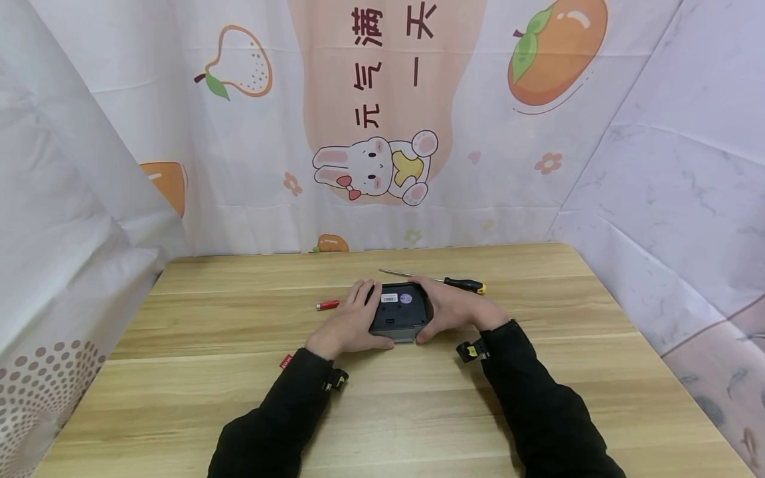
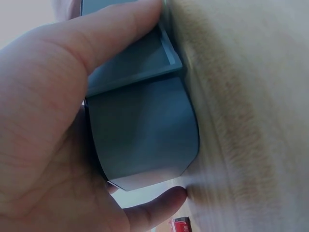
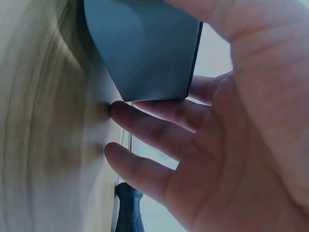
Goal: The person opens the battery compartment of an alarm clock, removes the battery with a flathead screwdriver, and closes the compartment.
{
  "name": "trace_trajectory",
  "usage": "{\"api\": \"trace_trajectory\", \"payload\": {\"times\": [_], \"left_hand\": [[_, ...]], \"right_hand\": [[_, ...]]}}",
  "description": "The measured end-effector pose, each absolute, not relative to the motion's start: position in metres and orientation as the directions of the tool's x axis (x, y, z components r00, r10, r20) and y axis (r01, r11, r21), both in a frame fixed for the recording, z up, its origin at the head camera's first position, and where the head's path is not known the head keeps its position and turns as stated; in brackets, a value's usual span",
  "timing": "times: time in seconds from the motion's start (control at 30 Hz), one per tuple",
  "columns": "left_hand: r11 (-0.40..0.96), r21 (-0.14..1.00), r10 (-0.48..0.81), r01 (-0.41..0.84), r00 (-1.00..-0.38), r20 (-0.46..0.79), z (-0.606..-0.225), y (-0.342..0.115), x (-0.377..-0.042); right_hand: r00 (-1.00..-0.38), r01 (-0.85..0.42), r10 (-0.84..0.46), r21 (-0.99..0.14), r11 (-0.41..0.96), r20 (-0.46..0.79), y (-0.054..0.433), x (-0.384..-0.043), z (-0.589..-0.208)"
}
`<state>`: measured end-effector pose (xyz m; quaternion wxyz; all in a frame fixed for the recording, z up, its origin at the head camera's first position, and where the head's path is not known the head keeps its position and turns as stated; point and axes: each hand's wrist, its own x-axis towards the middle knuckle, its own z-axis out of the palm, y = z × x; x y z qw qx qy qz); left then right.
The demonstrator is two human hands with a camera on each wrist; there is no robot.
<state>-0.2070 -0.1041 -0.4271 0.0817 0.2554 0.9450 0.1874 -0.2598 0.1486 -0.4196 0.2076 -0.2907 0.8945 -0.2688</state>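
A dark, boxy electronic device lies on the table, its upper face carrying a white barcode label and a round purple sticker. My left hand grips its left end, thumb along the near side and fingers over the far side. The right hand holds the opposite end, its thumb at the near corner. In the left wrist view, the device's smooth end and a recess beside the thumb show. Some fingers of the right hand spread behind the device's other end, close to the tabletop.
A screwdriver with a black and yellow handle lies behind the right hand, its thin shaft pointing left. Left of the device is a small red cylinder, possibly a battery. The wooden table meets a printed curtain at the back.
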Motion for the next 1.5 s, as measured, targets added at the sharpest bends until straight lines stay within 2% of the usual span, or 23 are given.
{"api": "trace_trajectory", "payload": {"times": [0.37, 0.67, 1.5], "left_hand": [[0.784, 0.446, 0.513, 0.432, -0.855, -0.074, -0.426, -0.105, -0.207], [0.784, 0.466, 0.496, 0.411, -0.866, -0.070, -0.425, -0.107, -0.208], [0.770, 0.506, 0.486, 0.389, -0.871, -0.071, -0.425, -0.111, -0.210]], "right_hand": [[-0.732, -0.398, -0.666, -0.701, 0.592, -0.147, 0.154, -0.260, -0.414], [-0.756, -0.428, -0.651, -0.696, 0.577, -0.074, 0.159, -0.262, -0.411], [-0.754, -0.421, -0.657, -0.784, 0.456, 0.022, 0.160, -0.261, -0.405]]}}
